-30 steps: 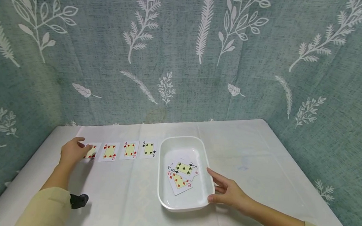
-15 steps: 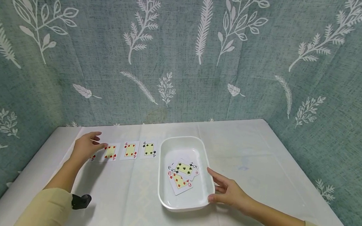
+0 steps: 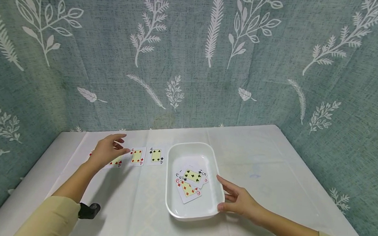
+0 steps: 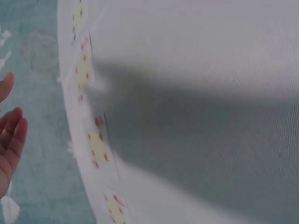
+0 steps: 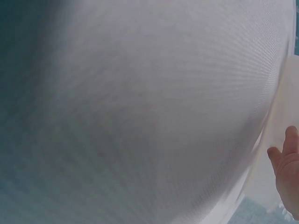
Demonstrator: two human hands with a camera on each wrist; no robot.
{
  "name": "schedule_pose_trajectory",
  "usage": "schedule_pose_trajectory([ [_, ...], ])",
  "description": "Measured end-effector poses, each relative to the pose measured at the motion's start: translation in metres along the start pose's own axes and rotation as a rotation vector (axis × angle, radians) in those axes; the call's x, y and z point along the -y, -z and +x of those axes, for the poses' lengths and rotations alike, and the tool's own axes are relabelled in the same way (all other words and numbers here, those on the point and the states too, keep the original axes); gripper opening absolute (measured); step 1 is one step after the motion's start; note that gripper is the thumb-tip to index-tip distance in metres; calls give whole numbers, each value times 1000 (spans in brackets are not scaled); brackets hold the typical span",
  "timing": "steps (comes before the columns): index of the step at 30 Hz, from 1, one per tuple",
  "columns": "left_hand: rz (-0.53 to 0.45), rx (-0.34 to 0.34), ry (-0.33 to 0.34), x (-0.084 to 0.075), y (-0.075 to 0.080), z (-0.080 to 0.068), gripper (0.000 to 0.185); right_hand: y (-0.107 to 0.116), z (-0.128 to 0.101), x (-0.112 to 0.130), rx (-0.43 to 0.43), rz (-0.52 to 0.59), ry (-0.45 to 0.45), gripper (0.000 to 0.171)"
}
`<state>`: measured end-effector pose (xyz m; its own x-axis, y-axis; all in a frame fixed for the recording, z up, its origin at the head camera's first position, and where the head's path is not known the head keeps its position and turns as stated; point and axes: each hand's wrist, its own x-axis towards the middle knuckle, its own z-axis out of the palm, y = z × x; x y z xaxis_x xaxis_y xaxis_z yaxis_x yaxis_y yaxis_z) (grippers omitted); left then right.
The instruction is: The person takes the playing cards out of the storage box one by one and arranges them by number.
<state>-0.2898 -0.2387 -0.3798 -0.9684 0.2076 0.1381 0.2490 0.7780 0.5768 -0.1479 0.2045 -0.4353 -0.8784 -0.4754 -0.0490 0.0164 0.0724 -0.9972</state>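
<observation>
A row of face-up fours lies on the white table. My left hand hovers open over a red four and holds nothing. Just right of it lie the four of diamonds and a black four. A white tray holds a five of clubs and a six of diamonds on top of other cards. My right hand rests against the tray's right side, fingers straight, thumb at the near corner. In the left wrist view the fingertips show beside blurred cards.
A teal curtain with white leaf prints closes off the back and both sides of the table. A black wrist-camera mount sits on my left sleeve. The right wrist view shows only blurred white cloth and the hand's edge.
My left hand has moved to the right along the row, from the leftmost card to over the second one. The right hand and the tray have stayed put.
</observation>
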Motion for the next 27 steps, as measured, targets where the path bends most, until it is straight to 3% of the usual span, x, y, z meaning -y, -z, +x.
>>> schedule_pose_trajectory([
  [13,-97,12,-129,-42,-18,8,61,-1,1,1,3,-11,7,92],
  [27,-135,103,-286,-81,-44,20,60,0,1,1,8,-3,0,92],
])
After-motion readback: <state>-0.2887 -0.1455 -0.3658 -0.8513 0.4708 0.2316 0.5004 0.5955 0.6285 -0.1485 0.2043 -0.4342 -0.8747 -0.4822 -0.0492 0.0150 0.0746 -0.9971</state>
